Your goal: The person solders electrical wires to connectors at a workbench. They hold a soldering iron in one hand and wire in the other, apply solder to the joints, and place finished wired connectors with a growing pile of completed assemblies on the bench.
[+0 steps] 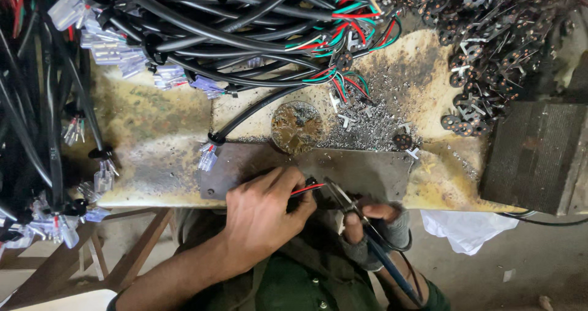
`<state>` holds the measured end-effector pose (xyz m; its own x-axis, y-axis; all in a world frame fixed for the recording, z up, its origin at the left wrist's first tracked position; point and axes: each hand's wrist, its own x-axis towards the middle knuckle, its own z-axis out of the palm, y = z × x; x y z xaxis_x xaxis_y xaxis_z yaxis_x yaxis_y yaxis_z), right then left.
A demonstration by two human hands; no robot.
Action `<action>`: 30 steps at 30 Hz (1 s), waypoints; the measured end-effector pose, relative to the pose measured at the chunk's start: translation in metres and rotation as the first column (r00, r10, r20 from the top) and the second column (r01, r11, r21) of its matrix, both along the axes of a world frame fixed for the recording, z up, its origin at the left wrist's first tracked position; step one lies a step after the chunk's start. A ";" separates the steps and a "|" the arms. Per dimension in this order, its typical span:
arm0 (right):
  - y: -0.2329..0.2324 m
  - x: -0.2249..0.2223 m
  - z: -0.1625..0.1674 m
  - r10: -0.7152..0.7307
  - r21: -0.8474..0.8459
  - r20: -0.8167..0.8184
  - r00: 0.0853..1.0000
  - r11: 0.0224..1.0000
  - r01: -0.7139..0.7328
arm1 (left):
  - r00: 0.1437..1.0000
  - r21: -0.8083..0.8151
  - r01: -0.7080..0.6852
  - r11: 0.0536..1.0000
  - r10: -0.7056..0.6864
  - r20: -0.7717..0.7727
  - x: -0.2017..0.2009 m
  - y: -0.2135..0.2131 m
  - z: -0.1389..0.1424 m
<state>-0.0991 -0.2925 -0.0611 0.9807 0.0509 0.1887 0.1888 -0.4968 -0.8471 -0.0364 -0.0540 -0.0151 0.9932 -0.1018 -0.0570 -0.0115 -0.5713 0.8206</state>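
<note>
My left hand (266, 210) pinches thin red and black wires (304, 190). My gloved right hand (375, 226) grips a blue-handled soldering iron (355, 216), its tip at the wire ends.

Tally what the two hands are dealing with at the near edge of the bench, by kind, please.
Red wire in the left hand: 1
Black wire beside it: 1
Blue-handled pliers in the right hand: 1
Grey metal plate under them: 1
Total: 4

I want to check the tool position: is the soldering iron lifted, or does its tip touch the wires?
Touching, it seems: the soldering iron in the right hand points its tip at the wire ends held by the left hand.
</note>
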 end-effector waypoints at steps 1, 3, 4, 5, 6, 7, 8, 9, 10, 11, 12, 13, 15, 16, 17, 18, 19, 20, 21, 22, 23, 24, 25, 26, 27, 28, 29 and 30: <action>0.001 0.003 0.002 -0.021 -0.014 0.002 1.000 1.000 0.021 | 1.000 -0.001 0.003 1.000 -0.003 0.014 0.000 0.000 0.000; -0.001 0.016 0.007 0.101 -0.012 -0.185 0.978 0.994 -0.105 | 1.000 0.003 -0.002 1.000 0.002 0.027 0.000 -0.001 -0.001; -0.002 0.022 0.011 0.160 -0.004 -0.277 0.947 0.986 -0.167 | 1.000 0.007 -0.004 1.000 0.004 0.024 0.000 -0.001 -0.001; 0.002 0.026 0.014 0.155 0.181 -0.342 0.927 0.979 -0.096 | 1.000 0.009 -0.002 1.000 0.002 0.022 0.000 -0.001 0.000; 0.007 0.031 0.014 0.159 0.354 -0.401 0.902 0.935 -0.007 | 1.000 -0.002 0.007 1.000 -0.007 0.017 0.000 -0.001 0.000; 0.013 0.035 0.015 0.175 0.510 -0.450 0.876 0.855 0.091 | 1.000 -0.010 0.017 1.000 -0.017 0.017 0.000 -0.001 0.001; 0.020 0.040 0.014 0.190 0.441 -0.322 0.928 0.897 -0.031 | 0.999 -0.014 0.025 1.000 -0.025 0.021 0.002 0.001 0.001; 0.028 0.043 0.011 0.220 0.351 -0.195 0.956 0.926 -0.142 | 0.999 -0.009 0.044 0.999 -0.044 0.027 0.004 0.003 0.000; 0.035 0.044 0.010 0.261 0.244 -0.078 0.962 0.941 -0.236 | 0.998 -0.006 0.062 0.998 -0.062 0.021 0.004 0.004 0.001; 0.039 0.044 0.009 0.237 0.271 -0.141 0.961 0.943 -0.193 | 0.997 -0.007 0.082 0.997 -0.082 0.011 0.003 0.005 0.002; 0.042 0.043 0.008 0.210 0.292 -0.201 0.957 0.945 -0.146 | 0.997 -0.010 0.082 0.997 -0.082 0.003 0.002 0.006 0.002; 0.043 0.042 0.007 0.185 0.308 -0.257 0.949 0.946 -0.101 | 0.997 -0.015 0.082 0.997 -0.082 0.000 0.002 0.006 0.002; 0.041 0.037 0.004 0.124 0.311 -0.205 0.971 0.949 -0.055 | 0.999 -0.030 0.050 0.998 -0.049 0.019 0.002 0.006 0.002; 0.038 0.034 0.001 0.094 0.315 -0.179 0.979 0.949 -0.034 | 0.999 -0.042 0.023 0.999 -0.021 0.039 0.001 0.006 0.001; 0.034 0.030 -0.002 0.089 0.156 -0.213 0.973 0.986 -0.057 | 0.998 -0.056 -0.002 0.998 0.005 0.058 0.001 0.006 0.001; 0.030 0.027 -0.006 0.078 -0.007 -0.243 0.967 0.997 -0.082 | 0.998 -0.090 -0.009 0.996 0.015 0.066 0.001 0.006 0.000; 0.025 0.024 -0.011 0.060 -0.171 -0.271 0.961 0.979 -0.109 | 0.997 -0.125 -0.016 0.992 0.025 0.075 0.002 0.007 0.000; 0.023 0.023 -0.019 0.123 0.003 -0.312 0.942 0.992 -0.128 | 0.996 -0.159 -0.021 0.987 0.034 0.080 0.002 0.006 0.000; 0.022 0.023 -0.028 0.193 0.180 -0.345 0.919 0.974 -0.137 | 0.997 -0.126 -0.029 0.992 0.038 0.065 0.002 0.006 0.001; 0.018 0.022 -0.034 0.270 0.354 -0.364 0.892 0.925 -0.136 | 0.998 -0.089 -0.039 0.995 0.044 0.049 0.002 0.004 0.002; 0.011 0.024 -0.039 0.471 0.650 -0.481 0.739 0.758 -0.059 | 0.998 -0.051 -0.051 0.997 0.052 0.038 0.003 0.003 0.004; 0.005 0.026 -0.043 0.678 0.847 -0.485 0.553 0.522 0.102 | 0.997 -0.083 -0.060 0.995 0.064 0.040 0.002 0.004 0.005; 0.000 0.028 -0.045 0.851 0.909 -0.376 0.366 0.264 0.322 | 0.997 -0.115 -0.066 0.991 0.071 0.044 0.002 0.005 0.007; -0.002 0.026 -0.046 0.699 0.897 -0.443 0.561 0.335 0.290 | 0.996 -0.150 -0.070 0.986 0.077 0.048 0.002 0.006 0.008; -0.003 0.025 -0.045 0.505 0.870 -0.468 0.726 0.408 0.277 | 0.995 -0.215 -0.046 0.976 0.063 0.073 0.002 0.007 0.009; -0.003 0.023 -0.042 0.281 0.832 -0.451 0.847 0.476 0.285 | 0.994 -0.277 -0.021 0.961 0.049 0.095 0.001 0.010 0.009; -0.003 0.023 -0.039 0.392 0.814 -0.516 0.762 0.503 0.292 | 0.993 -0.338 0.004 0.941 0.037 0.115 0.000 0.011 0.009; -0.001 0.024 -0.036 0.492 0.795 -0.573 0.656 0.530 0.296 | 0.987 -0.322 -0.029 0.946 0.079 0.143 -0.002 0.009 0.008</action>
<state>-0.0751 -0.2935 -0.0967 0.7894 0.3788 -0.4830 -0.6114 0.4147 -0.6740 -0.0381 -0.0447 -0.0075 0.9920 -0.0357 0.1214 -0.1266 -0.2845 0.9503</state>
